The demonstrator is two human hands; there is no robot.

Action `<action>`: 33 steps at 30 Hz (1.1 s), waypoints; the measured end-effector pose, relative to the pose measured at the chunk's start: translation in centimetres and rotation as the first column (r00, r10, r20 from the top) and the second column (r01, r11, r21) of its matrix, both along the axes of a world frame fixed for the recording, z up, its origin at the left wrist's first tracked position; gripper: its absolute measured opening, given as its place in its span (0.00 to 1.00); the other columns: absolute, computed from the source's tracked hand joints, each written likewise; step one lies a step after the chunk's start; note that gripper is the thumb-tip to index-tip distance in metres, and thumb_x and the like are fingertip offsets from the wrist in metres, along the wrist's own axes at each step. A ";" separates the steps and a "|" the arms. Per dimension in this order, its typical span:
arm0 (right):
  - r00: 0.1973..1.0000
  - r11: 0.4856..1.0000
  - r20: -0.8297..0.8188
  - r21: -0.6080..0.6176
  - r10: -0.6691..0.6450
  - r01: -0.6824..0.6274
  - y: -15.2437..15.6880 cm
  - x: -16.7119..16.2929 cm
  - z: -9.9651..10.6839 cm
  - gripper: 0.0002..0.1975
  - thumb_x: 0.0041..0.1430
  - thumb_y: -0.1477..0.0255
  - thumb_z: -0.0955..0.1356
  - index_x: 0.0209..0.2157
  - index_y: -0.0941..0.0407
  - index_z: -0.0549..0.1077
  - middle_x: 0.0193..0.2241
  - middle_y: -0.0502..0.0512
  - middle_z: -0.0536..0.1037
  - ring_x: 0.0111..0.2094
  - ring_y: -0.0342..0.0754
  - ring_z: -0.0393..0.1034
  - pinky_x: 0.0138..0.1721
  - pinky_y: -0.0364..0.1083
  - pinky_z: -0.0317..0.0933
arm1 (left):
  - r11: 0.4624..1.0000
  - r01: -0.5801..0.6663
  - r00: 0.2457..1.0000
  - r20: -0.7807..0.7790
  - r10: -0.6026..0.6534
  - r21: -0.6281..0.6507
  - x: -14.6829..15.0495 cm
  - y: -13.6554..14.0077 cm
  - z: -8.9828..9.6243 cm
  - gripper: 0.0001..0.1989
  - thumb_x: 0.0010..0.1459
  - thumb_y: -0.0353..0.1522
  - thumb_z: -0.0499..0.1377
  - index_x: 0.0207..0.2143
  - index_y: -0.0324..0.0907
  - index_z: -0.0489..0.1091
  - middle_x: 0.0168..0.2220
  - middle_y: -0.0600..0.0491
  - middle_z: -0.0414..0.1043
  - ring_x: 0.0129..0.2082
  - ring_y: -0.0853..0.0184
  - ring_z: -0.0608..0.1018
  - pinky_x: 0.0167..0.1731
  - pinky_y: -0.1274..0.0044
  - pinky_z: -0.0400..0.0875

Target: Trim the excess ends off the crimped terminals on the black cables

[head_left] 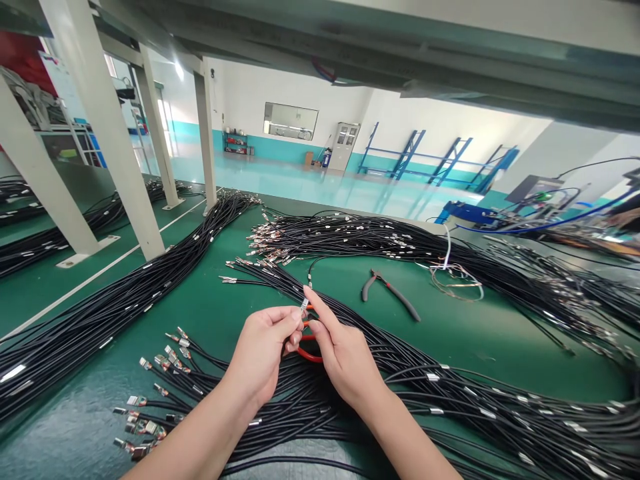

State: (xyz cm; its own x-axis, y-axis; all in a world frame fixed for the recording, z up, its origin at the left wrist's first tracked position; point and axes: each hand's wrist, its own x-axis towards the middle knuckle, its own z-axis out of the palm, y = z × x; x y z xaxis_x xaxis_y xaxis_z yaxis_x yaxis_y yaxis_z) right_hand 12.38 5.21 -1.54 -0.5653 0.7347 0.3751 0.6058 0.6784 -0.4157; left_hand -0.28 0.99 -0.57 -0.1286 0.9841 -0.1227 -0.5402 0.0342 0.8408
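My left hand [263, 347] is closed in a pinch on a black cable [309, 273] near a small white label [305, 303]. My right hand [349, 357] meets it from the right, its index fingertip against the cable by the label and its thumb bent below. Out of the right hand's curled fingers stick the red looped handles [310, 357] of a tool; its working end is hidden, so its kind does not show. Beneath both hands lies a bundle of black cables [300, 407] with bare metal terminals [163, 363] at the left.
Grey-handled cutting pliers [395, 293] lie on the green tabletop [345, 273] to the right. More cable bundles run along the left [175, 267] and across the back [350, 233]. White metal posts [100, 127] rise at the left, and a shelf [350, 47] hangs overhead.
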 end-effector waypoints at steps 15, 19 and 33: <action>1.000 0.999 0.020 -0.022 0.024 -0.024 0.1 0.1 0.2 0.22 0.61 0.69 0.53 0.58 0.53 0.52 0.19 0.49 0.70 0.19 0.44 0.64 0.20 0.40 0.54 | 1.000 0.007 1.000 0.007 -0.007 0.001 -0.1 0.0 0.1 0.09 0.45 0.33 0.61 0.21 0.35 0.67 0.18 0.57 0.59 0.19 0.77 0.58 0.20 0.81 0.51; 0.999 0.998 -0.008 -0.055 0.031 -0.031 0.2 0.3 0.1 0.22 0.62 0.70 0.53 0.57 0.52 0.53 0.22 0.49 0.72 0.20 0.44 0.64 0.23 0.40 0.55 | 1.000 0.014 1.000 -0.009 -0.014 0.010 -0.1 0.0 0.0 0.09 0.46 0.33 0.60 0.21 0.35 0.67 0.18 0.58 0.58 0.18 0.77 0.58 0.20 0.81 0.50; 0.998 0.994 0.038 -0.098 0.046 -0.042 0.1 0.2 0.5 0.22 0.62 0.70 0.53 0.58 0.50 0.49 0.18 0.46 0.65 0.19 0.43 0.59 0.22 0.39 0.51 | 1.000 0.021 0.999 0.033 -0.021 -0.006 -0.3 0.1 0.0 0.06 0.47 0.29 0.60 0.23 0.33 0.68 0.19 0.57 0.58 0.18 0.78 0.58 0.19 0.83 0.52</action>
